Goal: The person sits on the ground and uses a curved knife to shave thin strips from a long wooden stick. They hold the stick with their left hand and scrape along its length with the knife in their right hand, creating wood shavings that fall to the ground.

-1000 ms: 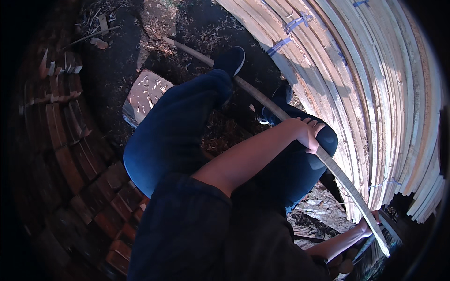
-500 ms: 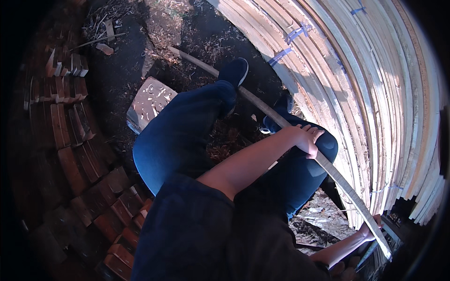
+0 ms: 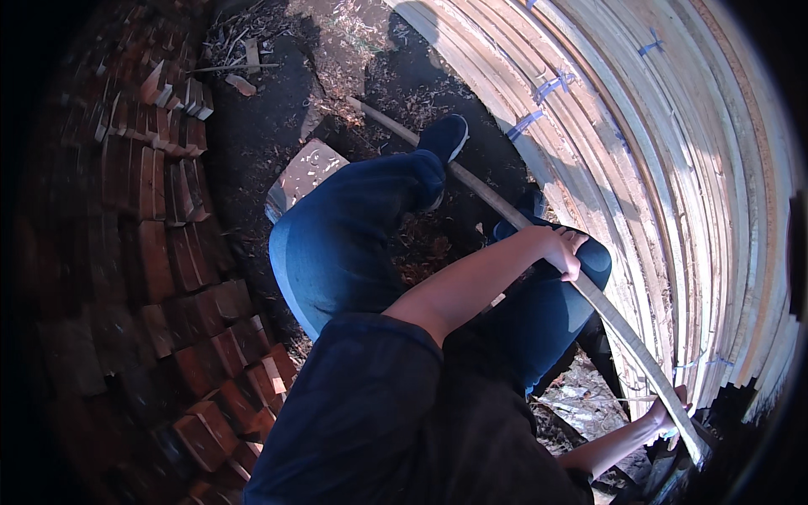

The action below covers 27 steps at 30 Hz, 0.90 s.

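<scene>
Across the right knee [image 3: 598,259], the long wooden strip [image 3: 623,332] is best steadied by the left hand [image 3: 566,252], its grip closed over the wood, while the right hand [image 3: 659,417], grip holding near the closer end, should prevent twisting.

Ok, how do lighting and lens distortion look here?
Head view: planks at right glare, nearly washed out; blocks at left sit in shadow, the shirt showing little detail. Head view again: planks bow toward the dark rim, so the curve in the strip may be partly lens.
</scene>
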Each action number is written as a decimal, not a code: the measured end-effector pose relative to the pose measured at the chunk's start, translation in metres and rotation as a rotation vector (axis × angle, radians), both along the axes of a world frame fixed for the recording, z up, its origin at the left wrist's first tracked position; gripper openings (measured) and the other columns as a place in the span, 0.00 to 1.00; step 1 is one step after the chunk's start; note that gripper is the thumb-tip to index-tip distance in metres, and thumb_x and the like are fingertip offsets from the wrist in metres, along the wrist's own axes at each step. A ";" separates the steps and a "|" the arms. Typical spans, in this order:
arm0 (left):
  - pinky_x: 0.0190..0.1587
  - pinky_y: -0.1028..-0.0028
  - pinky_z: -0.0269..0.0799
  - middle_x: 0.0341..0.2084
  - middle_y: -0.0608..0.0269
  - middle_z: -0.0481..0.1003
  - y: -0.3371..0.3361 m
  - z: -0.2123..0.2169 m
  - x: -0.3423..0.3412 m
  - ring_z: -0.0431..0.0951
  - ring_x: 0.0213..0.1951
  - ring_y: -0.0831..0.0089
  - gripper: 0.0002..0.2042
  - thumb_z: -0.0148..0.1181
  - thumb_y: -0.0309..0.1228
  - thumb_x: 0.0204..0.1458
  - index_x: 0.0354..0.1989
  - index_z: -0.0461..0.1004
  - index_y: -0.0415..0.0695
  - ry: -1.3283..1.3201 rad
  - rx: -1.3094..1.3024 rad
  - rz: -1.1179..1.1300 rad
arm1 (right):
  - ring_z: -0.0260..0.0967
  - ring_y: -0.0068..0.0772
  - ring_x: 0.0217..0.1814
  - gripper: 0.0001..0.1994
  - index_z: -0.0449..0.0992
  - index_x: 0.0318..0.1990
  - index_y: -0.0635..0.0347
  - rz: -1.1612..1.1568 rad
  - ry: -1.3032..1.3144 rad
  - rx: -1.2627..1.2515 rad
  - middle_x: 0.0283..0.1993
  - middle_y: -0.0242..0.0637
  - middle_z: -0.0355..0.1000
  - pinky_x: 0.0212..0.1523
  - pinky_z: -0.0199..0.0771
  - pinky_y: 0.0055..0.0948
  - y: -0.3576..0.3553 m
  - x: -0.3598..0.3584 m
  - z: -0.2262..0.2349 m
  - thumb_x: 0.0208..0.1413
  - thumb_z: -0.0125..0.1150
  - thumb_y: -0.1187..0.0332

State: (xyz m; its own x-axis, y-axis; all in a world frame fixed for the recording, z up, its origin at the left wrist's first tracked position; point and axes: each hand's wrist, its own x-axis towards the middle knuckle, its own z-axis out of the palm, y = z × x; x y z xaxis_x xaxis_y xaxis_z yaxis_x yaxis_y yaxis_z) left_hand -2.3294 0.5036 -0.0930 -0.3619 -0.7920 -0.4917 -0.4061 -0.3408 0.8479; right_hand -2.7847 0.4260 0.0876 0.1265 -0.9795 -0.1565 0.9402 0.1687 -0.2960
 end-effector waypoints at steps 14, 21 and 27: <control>0.67 0.64 0.50 0.68 0.33 0.43 0.003 0.008 0.073 0.48 0.69 0.50 0.63 0.69 0.52 0.35 0.69 0.29 0.31 -0.024 0.103 0.076 | 0.59 0.27 0.25 0.09 0.58 0.21 0.57 0.027 0.072 -0.064 0.21 0.35 0.55 0.38 0.68 0.34 -0.022 -0.031 -0.002 0.47 0.52 0.76; 0.70 0.58 0.44 0.70 0.40 0.40 0.071 0.060 0.096 0.41 0.71 0.50 0.61 0.71 0.51 0.35 0.71 0.32 0.43 -0.399 0.055 0.105 | 0.56 0.27 0.27 0.12 0.57 0.24 0.55 0.052 -0.021 0.004 0.22 0.33 0.54 0.39 0.65 0.31 -0.013 0.005 -0.027 0.55 0.52 0.69; 0.70 0.49 0.34 0.70 0.40 0.39 0.051 0.055 0.018 0.34 0.72 0.49 0.59 0.71 0.50 0.38 0.71 0.33 0.47 -0.497 -0.196 -0.020 | 0.56 0.24 0.28 0.12 0.59 0.27 0.57 -0.020 -0.018 -0.159 0.24 0.31 0.55 0.45 0.65 0.32 -0.009 -0.025 -0.056 0.58 0.55 0.68</control>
State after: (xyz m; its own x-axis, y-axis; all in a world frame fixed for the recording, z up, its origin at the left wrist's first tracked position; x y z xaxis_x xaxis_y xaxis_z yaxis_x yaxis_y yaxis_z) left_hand -2.3110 0.5545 -0.0378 -0.1391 -0.8815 -0.4512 -0.7800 -0.1831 0.5984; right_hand -2.8097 0.4172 0.0321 0.1079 -0.9942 0.0029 0.9484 0.1021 -0.3003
